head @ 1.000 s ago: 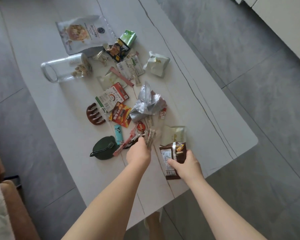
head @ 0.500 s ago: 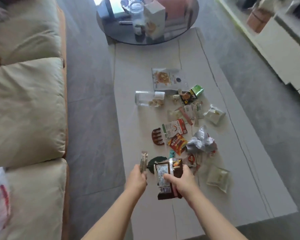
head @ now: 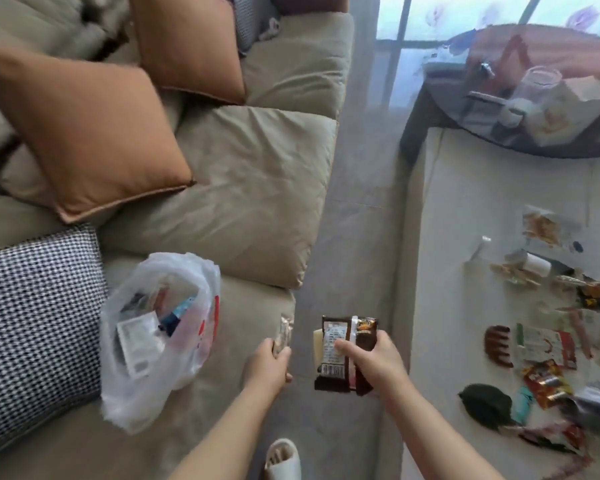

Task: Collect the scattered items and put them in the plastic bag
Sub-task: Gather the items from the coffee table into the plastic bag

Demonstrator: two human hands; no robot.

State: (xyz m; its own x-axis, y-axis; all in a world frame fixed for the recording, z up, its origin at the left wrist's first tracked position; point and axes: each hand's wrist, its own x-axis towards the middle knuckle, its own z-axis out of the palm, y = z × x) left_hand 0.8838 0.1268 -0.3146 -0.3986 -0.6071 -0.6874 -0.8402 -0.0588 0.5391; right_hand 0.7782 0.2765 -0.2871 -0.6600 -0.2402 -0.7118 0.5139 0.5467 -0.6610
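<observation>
Both hands are swinging left off the tabletop (head: pixel 465 209) since half a second ago, and the bag (head: pixel 160 334), then barely in view at the far left, is now lying open on the sofa (head: pixel 250 188) just left of them. The left hand (head: pixel 269 363) is pinching a thin wrapper (head: pixel 284 332) by its near end; the right hand (head: pixel 371 358) is gripping a brown packet (head: pixel 347 353), thumb across its face. Both look light, crinkly and a little slick, so holding them mid-body is suiting them. The bag is looking limp; its mouth may be sagging, so dropping things from above seems wise. More wrappers are waiting on the tabletop at right.
</observation>
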